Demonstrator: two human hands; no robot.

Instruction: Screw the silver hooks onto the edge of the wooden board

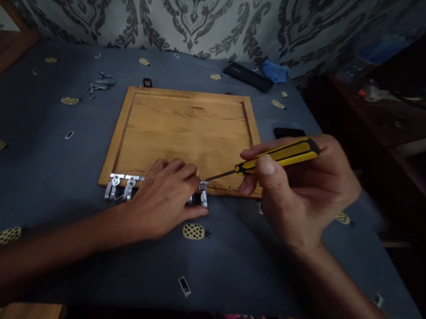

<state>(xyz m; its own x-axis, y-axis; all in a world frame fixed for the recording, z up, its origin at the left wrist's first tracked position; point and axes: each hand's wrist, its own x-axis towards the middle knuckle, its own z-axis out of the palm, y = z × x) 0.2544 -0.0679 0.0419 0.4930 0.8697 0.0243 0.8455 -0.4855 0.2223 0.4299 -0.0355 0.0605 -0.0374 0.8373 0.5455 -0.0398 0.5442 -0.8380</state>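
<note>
A framed wooden panel [185, 134] lies flat on the cloth-covered table, with metal hinges [130, 186] along its near edge. My left hand [166, 195] rests over that edge, fingers bent on the wood and thumb beside the hinge [203, 192] at its right; what lies under the palm is hidden. In my right hand [304, 188] is a yellow and black screwdriver [280, 156], gripped by its handle. Its shaft slants down to the left, the tip at or just above that right-hand hinge; whether it sits in a screw I cannot tell.
Small loose metal parts [100, 84] lie left of the panel. Behind it are a black case [248, 77] and a crumpled blue cloth [276, 72]. A dark flat object [288, 133] lies near the right hand. A patterned wall covering [194, 9] rises behind the table [66, 244].
</note>
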